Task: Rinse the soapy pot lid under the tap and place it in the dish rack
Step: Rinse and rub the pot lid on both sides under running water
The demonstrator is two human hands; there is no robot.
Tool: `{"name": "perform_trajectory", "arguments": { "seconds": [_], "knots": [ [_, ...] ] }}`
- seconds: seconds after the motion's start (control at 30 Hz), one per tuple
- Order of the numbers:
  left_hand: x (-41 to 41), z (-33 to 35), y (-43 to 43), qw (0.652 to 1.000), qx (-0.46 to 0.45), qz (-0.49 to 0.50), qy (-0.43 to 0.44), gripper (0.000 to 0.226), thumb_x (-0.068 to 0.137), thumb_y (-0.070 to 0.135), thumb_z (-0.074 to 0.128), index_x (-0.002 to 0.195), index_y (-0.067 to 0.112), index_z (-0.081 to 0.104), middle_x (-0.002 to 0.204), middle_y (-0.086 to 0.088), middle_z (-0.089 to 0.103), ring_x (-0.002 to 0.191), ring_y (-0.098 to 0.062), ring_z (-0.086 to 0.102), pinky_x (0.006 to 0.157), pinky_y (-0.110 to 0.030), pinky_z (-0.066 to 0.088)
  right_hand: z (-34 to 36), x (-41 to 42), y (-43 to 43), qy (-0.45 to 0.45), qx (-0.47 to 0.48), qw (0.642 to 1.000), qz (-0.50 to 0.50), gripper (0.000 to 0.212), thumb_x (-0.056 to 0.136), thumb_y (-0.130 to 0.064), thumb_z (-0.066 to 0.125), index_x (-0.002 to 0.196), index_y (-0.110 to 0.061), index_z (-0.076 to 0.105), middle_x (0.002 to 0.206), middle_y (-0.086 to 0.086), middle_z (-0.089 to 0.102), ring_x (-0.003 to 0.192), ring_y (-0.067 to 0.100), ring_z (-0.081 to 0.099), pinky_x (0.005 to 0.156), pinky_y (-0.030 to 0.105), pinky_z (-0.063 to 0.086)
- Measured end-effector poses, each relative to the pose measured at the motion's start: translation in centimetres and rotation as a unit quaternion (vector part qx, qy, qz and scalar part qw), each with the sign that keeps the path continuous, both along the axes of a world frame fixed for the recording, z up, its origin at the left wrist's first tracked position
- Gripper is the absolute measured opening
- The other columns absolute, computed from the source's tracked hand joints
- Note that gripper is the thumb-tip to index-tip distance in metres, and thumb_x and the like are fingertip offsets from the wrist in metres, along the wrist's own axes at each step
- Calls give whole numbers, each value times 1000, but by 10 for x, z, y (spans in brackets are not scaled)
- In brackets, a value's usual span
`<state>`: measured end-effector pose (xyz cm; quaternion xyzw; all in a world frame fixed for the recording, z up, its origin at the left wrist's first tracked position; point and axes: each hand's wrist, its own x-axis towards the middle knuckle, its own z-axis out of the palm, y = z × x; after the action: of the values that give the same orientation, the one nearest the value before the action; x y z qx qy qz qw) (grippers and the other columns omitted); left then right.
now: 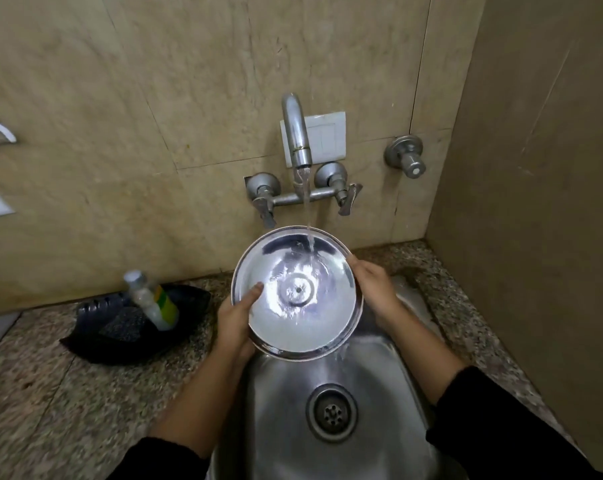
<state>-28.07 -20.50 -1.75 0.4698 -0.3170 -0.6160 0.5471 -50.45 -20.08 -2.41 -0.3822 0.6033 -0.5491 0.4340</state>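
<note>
Head view, looking down on a steel sink (379, 375) set in a speckled granite bench (68, 393). At centre frame, a steel pot lid (296, 292) is held over the basin, hollow side up and tilted toward the lower edge of the frame. Left hand (236, 323): thumb lies inside the rim, remaining fingers hidden beneath, so it clamps the lid's left edge. Right hand (376, 289): fingers wrap the right rim; their tips are out of sight behind it. Water stream (308, 216) falls from the wall tap (296, 133) onto the upper part of the lid and runs off its lower edge into the basin near the drain (331, 412). No suds are visible on the upturned face, which suggests rinsing of this side is well advanced; the outer face cannot be judged. Placement remains, and no dish rack appears in frame. At left on the bench, a dark tray (95, 344) carries a scrubber (123, 323) and a detergent bottle (154, 299). Beige tiled walls enclose the corner; a spare valve (405, 157) sits at upper right.
</note>
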Motion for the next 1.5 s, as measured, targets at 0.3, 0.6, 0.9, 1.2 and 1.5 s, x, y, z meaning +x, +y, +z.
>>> {"name": "perform_trajectory", "arguments": {
  "seconds": [0.3, 0.6, 0.9, 1.2, 1.5],
  "knots": [
    [13, -17, 2, 993, 80, 27, 76, 39, 89, 16, 63, 126, 6, 59, 119, -21, 66, 104, -38, 65, 76, -49, 58, -23, -19, 33, 561, -238, 787, 101, 86, 66, 14, 52, 141, -26, 40, 150, 3, 41, 137, 21, 34, 112, 41, 26],
    [-26, 0, 0, 965, 227, -129, 10, 22, 96, 21, 53, 91, 3, 64, 65, -16, 73, 68, -32, 70, 63, -43, 53, 7, -40, 44, 630, -337, 695, 84, 24, 82, -20, 52, 102, -19, 67, 116, 3, 67, 123, 20, 47, 107, 35, 22],
    [-14, -16, -1, 954, 162, -246, -57, 64, 95, 62, 25, 117, 19, 66, 107, -9, 74, 88, -21, 73, 76, -35, 56, 32, -41, 37, 148, -98, 976, 125, 12, 88, -14, 64, 100, -13, 61, 86, 2, 66, 77, 15, 63, 66, 29, 49],
    [-17, 3, -5, 991, 76, -103, -34, 30, 96, 22, 53, 119, 4, 61, 106, -16, 69, 80, -24, 69, 70, -40, 59, 13, -27, 8, -32, -3, 999, 38, 17, 83, -3, 65, 99, 1, 66, 87, 13, 68, 77, 23, 61, 70, 31, 49],
    [-56, 25, -7, 992, 38, -43, -108, 18, 89, 26, 62, 86, 10, 70, 90, -17, 72, 92, -39, 68, 91, -59, 51, 35, -37, -16, 94, -40, 993, -59, 30, 90, -12, 59, 120, -11, 58, 104, 1, 61, 103, 21, 59, 94, 37, 46]
  ]
}}
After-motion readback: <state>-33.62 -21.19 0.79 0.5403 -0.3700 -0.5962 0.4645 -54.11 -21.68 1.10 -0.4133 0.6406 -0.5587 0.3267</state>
